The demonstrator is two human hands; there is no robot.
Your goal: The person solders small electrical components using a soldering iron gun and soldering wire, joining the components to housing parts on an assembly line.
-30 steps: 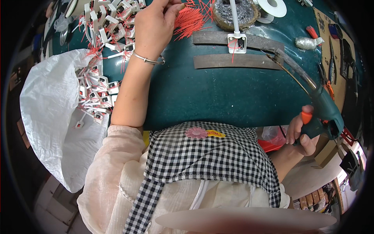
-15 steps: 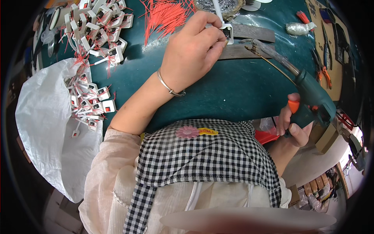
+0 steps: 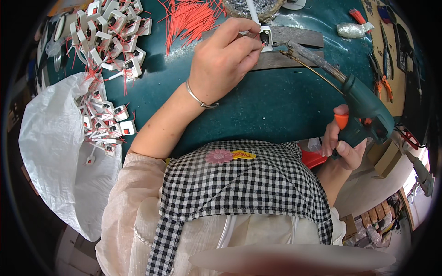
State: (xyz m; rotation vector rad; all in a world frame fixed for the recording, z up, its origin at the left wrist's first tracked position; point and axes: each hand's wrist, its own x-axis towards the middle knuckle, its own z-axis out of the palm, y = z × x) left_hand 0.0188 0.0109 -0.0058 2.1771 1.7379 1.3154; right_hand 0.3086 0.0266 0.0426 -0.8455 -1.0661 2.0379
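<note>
Head view, looking down: closest is the person's black-and-white checked apron over a pale sheer blouse, with a pink flower patch on the bib. Just beyond, at the table's near edge on the right, the right hand is clenched around the grip of a dark green soldering gun with an orange trigger, one finger lying on that trigger; its long metal barrel slants up and left across the dark teal tabletop. To the left, a white woven plastic sack hangs off the table, with small white square plastic housings with red leads spilling at its mouth. Farther out, the left hand, a silver bangle on its wrist, pinches a small white plastic part resting on a grey metal strip, right at the gun's tip. Beyond lies a bundle of thin red wires.
</note>
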